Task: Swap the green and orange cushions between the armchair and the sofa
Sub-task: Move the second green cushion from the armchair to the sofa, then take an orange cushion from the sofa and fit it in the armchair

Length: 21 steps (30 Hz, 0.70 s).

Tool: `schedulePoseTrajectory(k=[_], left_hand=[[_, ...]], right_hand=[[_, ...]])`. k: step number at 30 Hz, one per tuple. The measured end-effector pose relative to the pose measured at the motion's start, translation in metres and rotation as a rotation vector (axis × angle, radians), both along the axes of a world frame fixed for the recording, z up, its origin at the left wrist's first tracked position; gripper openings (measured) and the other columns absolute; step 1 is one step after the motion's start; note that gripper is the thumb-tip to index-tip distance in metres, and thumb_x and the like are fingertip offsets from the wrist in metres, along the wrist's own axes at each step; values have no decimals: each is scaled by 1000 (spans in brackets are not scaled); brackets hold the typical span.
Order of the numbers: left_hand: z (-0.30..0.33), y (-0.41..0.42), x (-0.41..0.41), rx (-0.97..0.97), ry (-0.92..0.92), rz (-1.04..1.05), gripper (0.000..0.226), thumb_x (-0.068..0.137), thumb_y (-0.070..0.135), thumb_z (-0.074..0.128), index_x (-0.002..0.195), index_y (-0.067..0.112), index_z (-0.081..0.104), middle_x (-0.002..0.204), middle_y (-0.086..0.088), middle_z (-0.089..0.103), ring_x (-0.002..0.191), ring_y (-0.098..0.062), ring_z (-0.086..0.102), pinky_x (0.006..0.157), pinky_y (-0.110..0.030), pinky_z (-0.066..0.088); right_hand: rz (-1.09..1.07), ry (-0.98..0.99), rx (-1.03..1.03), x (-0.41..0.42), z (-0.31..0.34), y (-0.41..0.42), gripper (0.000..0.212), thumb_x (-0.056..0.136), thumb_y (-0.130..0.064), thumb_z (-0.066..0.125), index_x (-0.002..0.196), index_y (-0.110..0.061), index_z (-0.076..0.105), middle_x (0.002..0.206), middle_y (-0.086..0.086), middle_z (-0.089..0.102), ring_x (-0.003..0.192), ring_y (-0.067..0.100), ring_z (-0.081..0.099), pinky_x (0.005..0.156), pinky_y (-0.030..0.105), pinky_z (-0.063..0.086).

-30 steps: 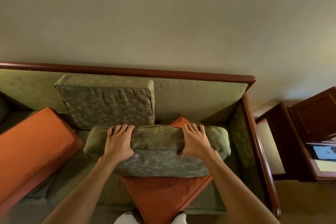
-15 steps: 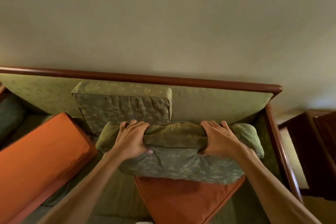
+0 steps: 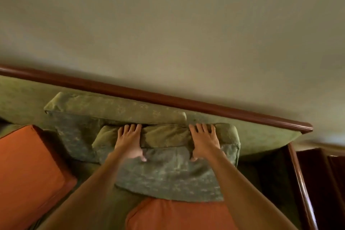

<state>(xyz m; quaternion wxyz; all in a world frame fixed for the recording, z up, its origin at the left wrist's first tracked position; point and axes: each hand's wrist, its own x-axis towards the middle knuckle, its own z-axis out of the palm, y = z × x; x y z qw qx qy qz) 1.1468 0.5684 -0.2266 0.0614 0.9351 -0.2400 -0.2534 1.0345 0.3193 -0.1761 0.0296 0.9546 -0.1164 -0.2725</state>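
An orange cushion lies at the sofa's left end. Beside it a green back cushion leans on the backrest. The left hand and right hand, set apart, each clamp the top edge of the green cushion, fingers over, thumbs in front. It stands against the backrest, overlapping the other green one. Below it lies another orange cushion.
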Motion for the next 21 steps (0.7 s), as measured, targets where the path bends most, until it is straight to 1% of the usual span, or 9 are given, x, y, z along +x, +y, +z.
schedulePoseTrajectory(k=[1, 4, 6, 9, 12, 15, 18, 20, 21], left_hand=[[-11, 0, 5, -11, 14, -8, 143, 42, 65, 90, 153, 17, 13, 151, -6, 28, 141, -33, 21, 120, -49, 13], [-18, 0, 7, -47, 14, -7, 143, 41, 63, 91, 152, 17, 15, 151, -7, 28, 140, -34, 21, 121, -50, 12], [-18, -2, 7, -53, 33, 14, 142, 43, 60, 93, 153, 17, 14, 152, -8, 26, 141, -36, 19, 121, -51, 11], [-17, -1, 5, -52, 9, 12, 141, 44, 60, 93, 153, 17, 15, 151, -8, 27, 140, -34, 21, 121, -50, 11], [-14, 1, -5, -64, -32, 50, 138, 45, 58, 93, 152, 18, 17, 147, -7, 32, 138, -32, 25, 120, -47, 13], [-9, 4, -26, -111, -153, 111, 128, 46, 55, 94, 150, 21, 28, 146, -9, 35, 138, -32, 27, 121, -46, 15], [-10, 14, -68, -196, -311, 232, 121, 53, 50, 94, 152, 23, 30, 155, -15, 28, 145, -36, 21, 123, -48, 14], [-11, 18, -109, -252, -408, 322, 115, 64, 45, 90, 156, 23, 24, 161, -15, 21, 151, -34, 13, 124, -49, 14], [-11, 19, -125, -278, -427, 362, 113, 69, 42, 88, 157, 23, 20, 164, -14, 15, 153, -32, 9, 124, -50, 14]], right_hand=[[17, 46, 4, 9, -6, -4, 129, 64, -54, 86, 156, -18, 3, 162, 9, 12, 150, 30, 6, 120, 56, 5], [36, 69, -6, 19, -12, -12, 131, 60, -57, 87, 156, -19, 4, 162, 7, 14, 150, 27, 8, 120, 53, 6], [32, 71, -9, 23, -18, -11, 132, 59, -59, 86, 156, -20, 5, 162, 6, 14, 150, 26, 9, 121, 53, 6], [29, 37, -18, 21, -18, -10, 131, 58, -60, 86, 155, -21, 7, 161, 5, 17, 150, 26, 10, 121, 53, 7], [14, -43, -26, 11, -15, -5, 128, 57, -57, 88, 154, -23, 12, 160, 4, 20, 149, 26, 12, 120, 52, 9], [12, -169, -7, -10, -12, -1, 124, 58, -56, 88, 153, -22, 16, 159, 6, 21, 149, 26, 13, 120, 51, 9], [85, -288, 53, -35, -9, -6, 117, 65, -56, 84, 154, -19, 17, 159, 6, 22, 149, 25, 12, 121, 49, 10], [170, -386, 125, -53, -2, -11, 110, 69, -56, 81, 153, -17, 21, 159, 5, 25, 149, 24, 14, 120, 46, 12], [181, -448, 181, -57, 1, -13, 105, 70, -55, 80, 152, -17, 25, 157, 4, 27, 148, 23, 16, 120, 44, 14]])
